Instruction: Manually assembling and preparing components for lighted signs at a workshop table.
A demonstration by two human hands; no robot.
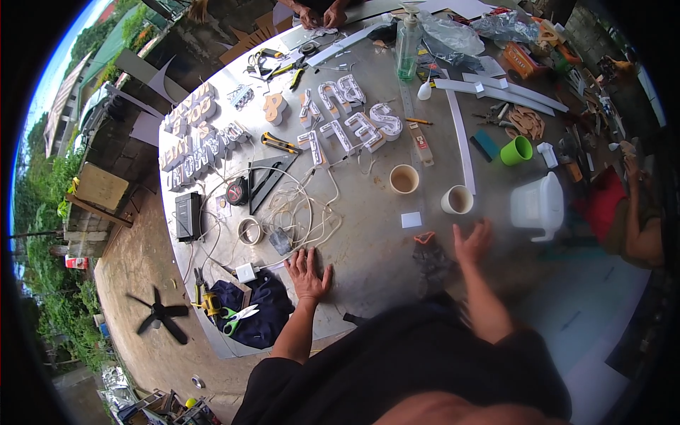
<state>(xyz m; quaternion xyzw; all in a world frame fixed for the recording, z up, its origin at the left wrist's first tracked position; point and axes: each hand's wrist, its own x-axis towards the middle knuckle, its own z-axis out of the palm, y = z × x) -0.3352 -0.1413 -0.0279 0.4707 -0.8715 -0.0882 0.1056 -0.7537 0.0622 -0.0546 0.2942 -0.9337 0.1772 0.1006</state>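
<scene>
My left hand (308, 276) lies on the metal tabletop (361, 265) with its fingers spread, holding nothing. Beside its fingertips are a small grey block (280, 241) and a loop of white cable (309, 219). Held over the right part of the table, my right hand (473, 244) has its fingers apart, just short of a cup of brown drink (457, 200); the hand is slightly blurred. A second cup of brown drink (404, 179) stands to the left. Between the hands are a dark glove with an orange cuff (429, 256) and a white square piece (411, 220).
White raised letters (347, 134) fill the table's middle and left. Green-handled scissors (239, 319) lie on dark cloth (265, 301) at the near left. On the right are a clear plastic container (538, 205) and a green cup (516, 150). Other people's hands (319, 15) show at the far edge.
</scene>
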